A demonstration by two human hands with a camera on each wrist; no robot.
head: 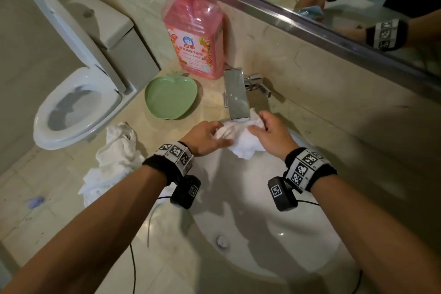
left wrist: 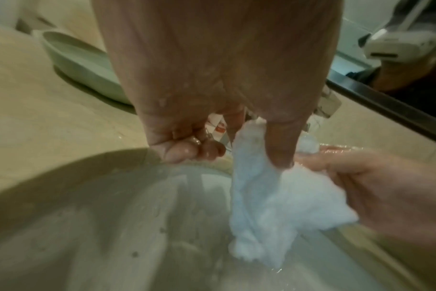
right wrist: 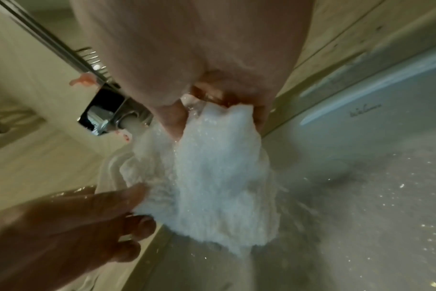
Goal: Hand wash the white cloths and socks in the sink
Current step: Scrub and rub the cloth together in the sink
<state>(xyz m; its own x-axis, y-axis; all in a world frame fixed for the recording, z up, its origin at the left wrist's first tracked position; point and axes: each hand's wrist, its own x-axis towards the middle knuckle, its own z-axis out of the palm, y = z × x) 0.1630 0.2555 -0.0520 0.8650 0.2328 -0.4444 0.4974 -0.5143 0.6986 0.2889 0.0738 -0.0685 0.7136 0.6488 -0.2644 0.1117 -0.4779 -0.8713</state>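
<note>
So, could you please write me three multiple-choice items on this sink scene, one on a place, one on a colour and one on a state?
1. Where does the pile of white cloths lie?
A. On the counter left of the sink
B. In the green dish
C. On the toilet lid

2. What colour is the detergent bottle?
A. Blue
B. Pink
C. White

3. What is the faucet doing?
A. Running onto the white cloth
B. Shut off and dry
C. Filling the green dish

Answers:
1 A, the pile lies on the counter beside the sink.
2 B, the bottle is see-through pink.
3 A, water pours onto the white cloth that the left hand and right hand hold.
</note>
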